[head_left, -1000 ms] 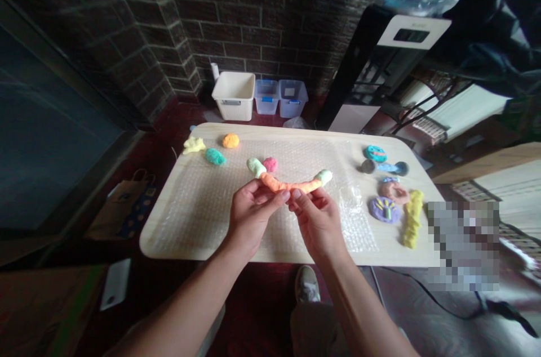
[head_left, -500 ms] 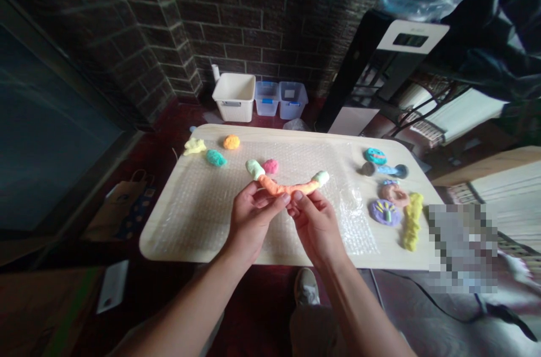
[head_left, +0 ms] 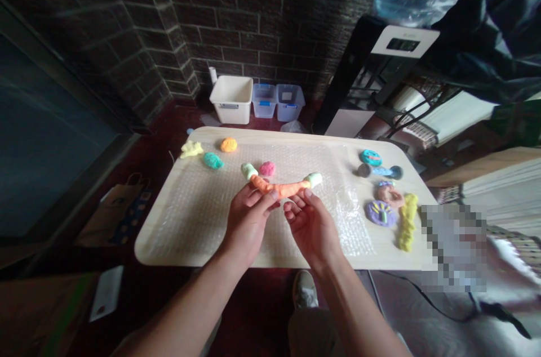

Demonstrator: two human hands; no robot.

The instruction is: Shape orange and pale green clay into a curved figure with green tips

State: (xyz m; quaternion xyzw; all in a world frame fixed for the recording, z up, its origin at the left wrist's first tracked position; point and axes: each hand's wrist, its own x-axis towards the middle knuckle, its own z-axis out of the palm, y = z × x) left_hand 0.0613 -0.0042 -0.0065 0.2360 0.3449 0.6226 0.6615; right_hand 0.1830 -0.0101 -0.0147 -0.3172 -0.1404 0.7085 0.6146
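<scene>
A curved orange clay roll [head_left: 282,190] with a pale green lump on each end is held up over the table. My left hand [head_left: 249,219] is closed on its left half, thumb on the near side. My right hand [head_left: 315,222] grips it near the right end between thumb and fingers, with other fingers curled below. Just behind the roll a pink clay lump [head_left: 267,168] lies on bubble wrap [head_left: 203,210]. Farther left are an orange clay ball [head_left: 229,144], a teal clay lump [head_left: 213,160] and a pale yellow clay piece [head_left: 191,148].
On the table's [head_left: 253,260] right side lie a teal disc [head_left: 371,157], a blue-grey dumbbell shape [head_left: 380,172], a brown ring [head_left: 390,195], a purple disc [head_left: 381,213] and a yellow strip [head_left: 408,223]. Beyond the table stand a white bin [head_left: 231,100] and a water dispenser [head_left: 353,75].
My right hand has slid outward along the orange roll to near its right end. Both thumbs, close together before, are now apart. The view has shifted slightly.
</scene>
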